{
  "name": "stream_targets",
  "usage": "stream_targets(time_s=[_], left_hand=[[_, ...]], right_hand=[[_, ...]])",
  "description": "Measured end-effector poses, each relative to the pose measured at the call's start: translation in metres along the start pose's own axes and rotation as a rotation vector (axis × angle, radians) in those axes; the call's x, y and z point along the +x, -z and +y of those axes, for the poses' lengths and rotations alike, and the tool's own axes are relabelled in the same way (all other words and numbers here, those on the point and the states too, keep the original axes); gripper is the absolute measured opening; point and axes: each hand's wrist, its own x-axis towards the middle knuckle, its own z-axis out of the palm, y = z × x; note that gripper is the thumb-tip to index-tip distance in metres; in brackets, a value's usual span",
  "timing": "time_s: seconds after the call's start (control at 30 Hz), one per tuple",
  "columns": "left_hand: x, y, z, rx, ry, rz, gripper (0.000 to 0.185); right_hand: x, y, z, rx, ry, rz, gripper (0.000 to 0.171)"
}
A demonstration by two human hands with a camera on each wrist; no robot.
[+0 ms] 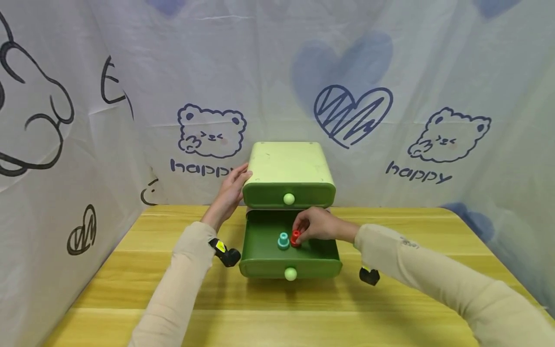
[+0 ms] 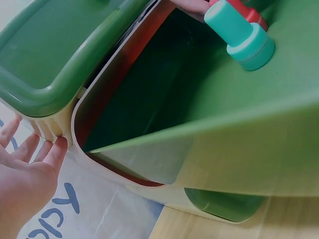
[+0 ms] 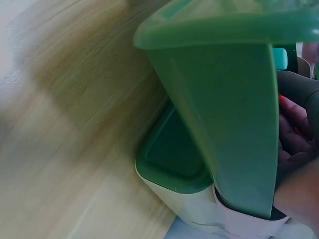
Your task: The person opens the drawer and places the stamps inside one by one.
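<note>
A small green drawer cabinet (image 1: pixel 290 161) with a pale top stands on the table, and its pulled-out drawer (image 1: pixel 289 268) faces me. Inside the drawer, a teal stepped peg (image 1: pixel 284 241) stands upright beside a red stepped peg (image 1: pixel 296 237). My right hand (image 1: pixel 320 224) reaches in over the drawer's right side and pinches the red peg between thumb and fingers. On the cabinet's upper left side rests my left hand (image 1: pixel 230 193); its fingertips (image 2: pixel 59 144) touch the pale ribbed wall in the left wrist view. The drawer wall hides much of the right hand in the right wrist view.
Above the open drawer, the top drawer with its round knob (image 1: pixel 288 198) is closed. Another green drawer front (image 2: pixel 224 203) shows lower down in the left wrist view. The wooden table (image 1: pixel 151 279) meets a printed white cloth (image 1: pixel 269 72) behind the cabinet.
</note>
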Motion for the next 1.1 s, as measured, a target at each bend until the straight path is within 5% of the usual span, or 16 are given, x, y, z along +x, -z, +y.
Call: stream_targets(time_s=[0.5,0.8,1.1], left_hand=[[0.0,0.001,-0.002,-0.018,0.037,0.006,0.063],[0.005,0.006,0.01,0.016,0.084,-0.055,0.068],[0.004,0.003,0.016,0.04,0.094,-0.056,0.07]], right_hand=[[-0.025,0.003,-0.004,-0.032,0.058,0.08,0.024],[-0.054,0.02,-0.004,0.043,0.006,0.275,0.023],[-0.073,0.041,0.028,0.168,-0.137,0.448,0.025]])
